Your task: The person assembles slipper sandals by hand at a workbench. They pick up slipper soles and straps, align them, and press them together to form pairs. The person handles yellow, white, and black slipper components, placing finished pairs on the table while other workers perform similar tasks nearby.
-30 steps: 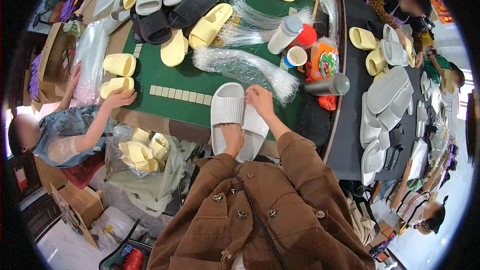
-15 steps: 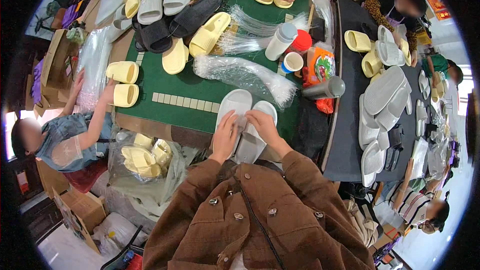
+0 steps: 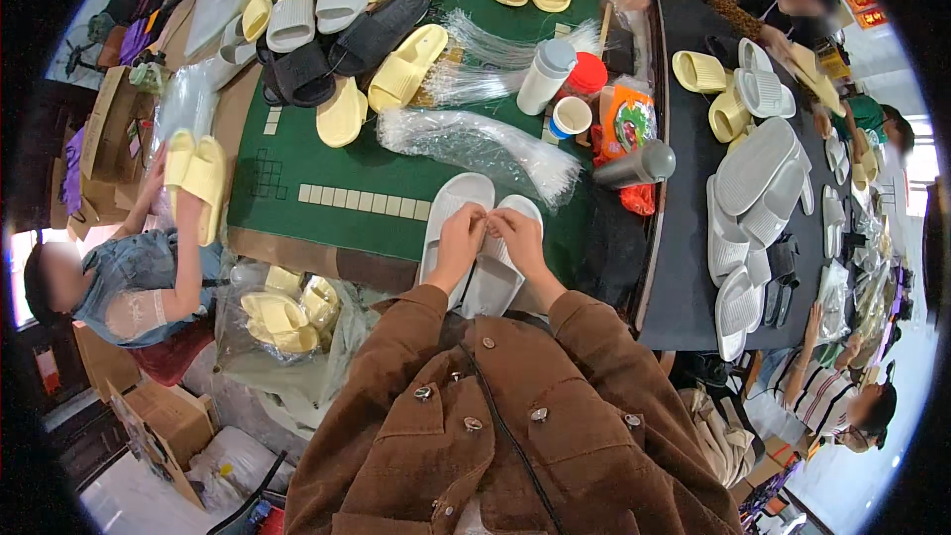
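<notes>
A pair of grey slippers (image 3: 494, 286) lies side by side at the near edge of the green table, right in front of me. My left hand (image 3: 460, 245) rests over the left slipper, its fingers pinched together near the inner edge. From the other side, my right hand (image 3: 516, 244) meets it, fingertips closed over the gap between the two slippers. What the fingertips hold, if anything, is too small to make out. Beyond the slippers lies a bundle of thin clear plastic strands (image 3: 475, 146) in a clear bag.
Yellow, grey and black slippers are heaped at the far left, a black one (image 3: 381, 30) among them. A white bottle (image 3: 546, 77), a paper cup (image 3: 570, 118) and a grey flask (image 3: 637, 165) stand right. Grey slippers cover the black table (image 3: 684, 238). Co-workers sit around.
My hands have drawn closer together, fingertips now meeting between the slippers. At left a co-worker has lifted a yellow pair off the table; across, another's hand has moved right, off the yellow slippers.
</notes>
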